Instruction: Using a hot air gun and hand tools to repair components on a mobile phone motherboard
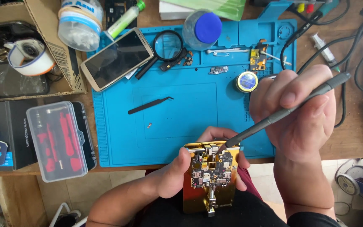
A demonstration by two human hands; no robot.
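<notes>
I am clamping my left hand around the gold holder edges, sparing its fragile circuit board; my right hand is pinching the light, stiff soldering iron.

Two bare hands, no gloves, no rings, no watch. Left hand: forearm bare to elbow, no sleeve in view. Right hand: wrist and forearm bare, short trimmed nails, thumbnail plain. Dark, near-black garment at bottom edge under both forearms. Strip of dark red cloth showing beside it, near right forearm. No markings or jewellery visible.
</notes>
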